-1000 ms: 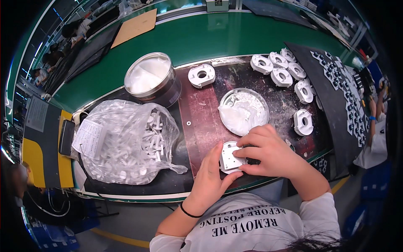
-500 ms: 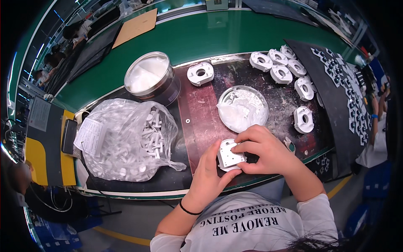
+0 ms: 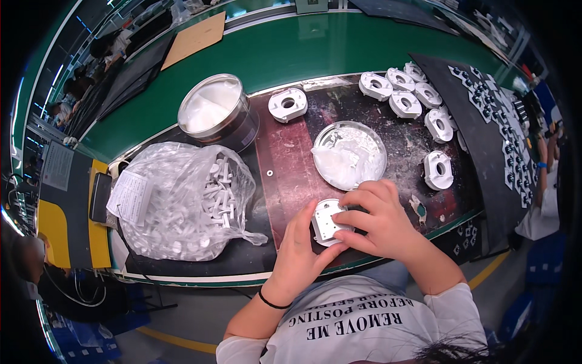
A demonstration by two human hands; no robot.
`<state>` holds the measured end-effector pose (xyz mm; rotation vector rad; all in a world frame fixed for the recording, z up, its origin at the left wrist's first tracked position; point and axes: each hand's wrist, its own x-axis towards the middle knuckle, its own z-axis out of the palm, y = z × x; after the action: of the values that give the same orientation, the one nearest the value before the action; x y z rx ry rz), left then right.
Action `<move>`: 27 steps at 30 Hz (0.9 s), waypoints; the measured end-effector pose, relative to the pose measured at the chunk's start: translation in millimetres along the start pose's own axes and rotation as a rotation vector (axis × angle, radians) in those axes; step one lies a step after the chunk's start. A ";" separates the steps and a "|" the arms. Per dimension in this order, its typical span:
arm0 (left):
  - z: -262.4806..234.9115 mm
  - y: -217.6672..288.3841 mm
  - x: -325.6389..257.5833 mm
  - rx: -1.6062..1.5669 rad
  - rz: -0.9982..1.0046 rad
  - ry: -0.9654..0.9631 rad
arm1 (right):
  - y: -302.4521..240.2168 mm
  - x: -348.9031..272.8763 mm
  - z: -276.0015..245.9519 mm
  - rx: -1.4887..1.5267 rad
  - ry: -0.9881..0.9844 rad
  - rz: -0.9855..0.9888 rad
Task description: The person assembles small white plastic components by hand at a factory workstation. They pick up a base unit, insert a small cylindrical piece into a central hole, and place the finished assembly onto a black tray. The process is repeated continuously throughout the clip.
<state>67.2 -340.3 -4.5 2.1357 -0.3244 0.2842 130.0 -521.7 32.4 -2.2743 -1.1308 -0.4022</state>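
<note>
A white housing with a flat plate dotted with small holes (image 3: 328, 223) is between my hands near the table's front edge. Along its left side and lower edge, the fingers and thumb of my left hand (image 3: 301, 246) are closed round it. My right hand (image 3: 382, 221) grips its right side, with bent fingertips on the plate's face; these fingers hide part of the housing. Just beyond is a round metal lid (image 3: 377, 134) bearing white paste (image 3: 341, 167). A small white ring (image 3: 270, 173) lies to the left on the red strip.
At left are a clear bag of white plastic pins (image 3: 182, 206) and an open tin of white paste (image 3: 213, 112). A lone white ring-shaped housing (image 3: 288, 105) sits beyond; several more (image 3: 405, 104) stand at right, beside a dark board of small parts (image 3: 485, 151). Another person's arm (image 3: 541, 158) shows far right.
My right hand's fingers have shifted slightly on the plate, covering more of its right side. Both hands stay on the housing, and the other things lie as before.
</note>
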 end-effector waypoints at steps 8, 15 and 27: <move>-0.9 -0.7 0.2 -0.012 -0.037 -0.028 | -3.7 -0.7 13.0 -0.064 0.049 -0.050; -1.0 0.2 -0.6 0.009 -0.005 0.033 | -1.1 -2.3 14.2 0.054 0.090 -0.010; -103.4 -37.4 20.2 0.865 -0.085 0.203 | 10.9 -13.2 1.3 0.269 0.304 0.025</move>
<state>90.6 -236.3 29.4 2.9198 0.0314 0.6792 130.8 -534.6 21.1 -1.9159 -0.9381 -0.5315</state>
